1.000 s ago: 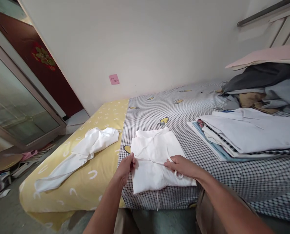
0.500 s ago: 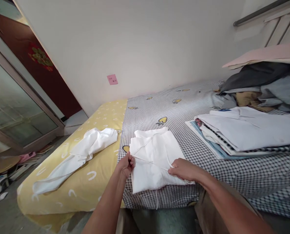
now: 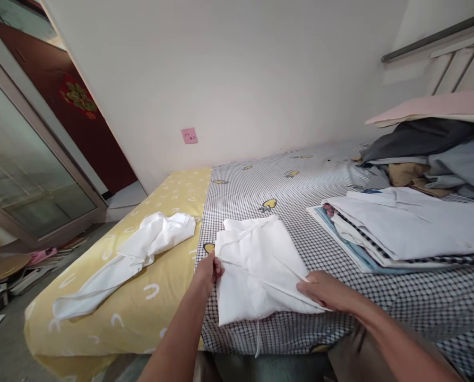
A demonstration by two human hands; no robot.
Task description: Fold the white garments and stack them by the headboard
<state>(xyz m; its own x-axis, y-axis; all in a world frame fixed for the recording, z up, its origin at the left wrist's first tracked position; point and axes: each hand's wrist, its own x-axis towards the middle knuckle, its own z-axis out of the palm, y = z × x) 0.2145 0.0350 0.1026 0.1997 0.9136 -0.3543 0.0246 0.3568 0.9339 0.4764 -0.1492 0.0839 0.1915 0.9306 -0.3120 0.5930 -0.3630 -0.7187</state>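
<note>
A folded white garment [image 3: 260, 292] with thin white strings lies at the front edge of the bed. At its left edge my left hand [image 3: 210, 269] is closed, pinching the cloth. My right hand [image 3: 324, 290], just past the right edge, is closed on a white string [image 3: 286, 269] that it pulls taut across the garment. Another string end dangles from the front hem over the bed's edge. Just what lies inside my left fingers is partly hidden.
A crumpled white cloth [image 3: 153, 236] lies on the yellow sheet [image 3: 149, 323] at left. Stacked folded clothes [image 3: 412, 223] rest at right on the checked sheet [image 3: 252, 191], with a heap of dark and grey clothes [image 3: 431, 143] behind. A pink note [image 3: 189, 136] is on the wall.
My right hand has moved right and slightly down, drawing the string out past the garment's right edge. My left hand stays at the left edge. The view has tilted slightly up.
</note>
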